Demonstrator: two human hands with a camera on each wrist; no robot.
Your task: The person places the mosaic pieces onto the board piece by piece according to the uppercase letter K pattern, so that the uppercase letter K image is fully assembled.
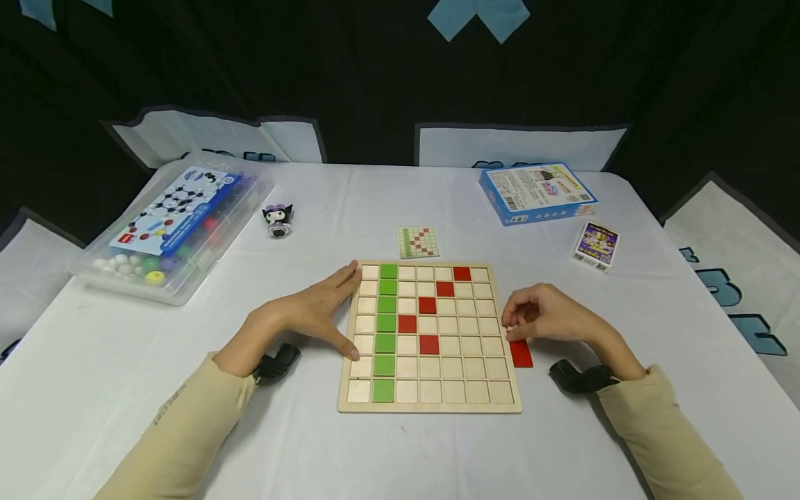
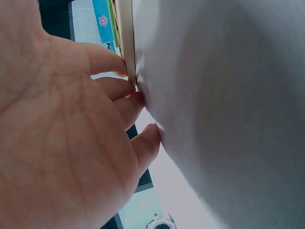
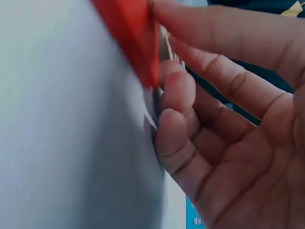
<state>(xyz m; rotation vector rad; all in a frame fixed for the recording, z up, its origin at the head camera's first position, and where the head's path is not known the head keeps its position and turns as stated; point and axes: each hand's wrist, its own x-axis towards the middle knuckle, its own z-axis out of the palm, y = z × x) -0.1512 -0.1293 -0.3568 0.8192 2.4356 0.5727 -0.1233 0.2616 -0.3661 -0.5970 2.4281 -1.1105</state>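
Observation:
A square wooden grid board point(image 1: 350, 389) carries a column of green tiles point(image 1: 385, 323) and several red tiles point(image 1: 428, 305). Along its left edge rests my left hand point(image 1: 315, 305), thumb and fingers spread; up close its fingertips touch the board's side point(image 2: 126, 38) and the cloth. My right hand point(image 1: 550, 316), by the board's right edge, has its fingers curled, with thumb and index finger pinching at the corner of a red piece point(image 1: 521, 354). The same red piece point(image 3: 136, 33) is blurred beside the thumb in the right wrist view.
Behind the board lies a small pattern card point(image 1: 418, 242). A clear plastic case point(image 1: 181, 288) of coloured balls and a small figurine point(image 1: 278, 221) stand to the left. A blue box point(image 1: 540, 193) and a small card box point(image 1: 596, 246) are at the back right.

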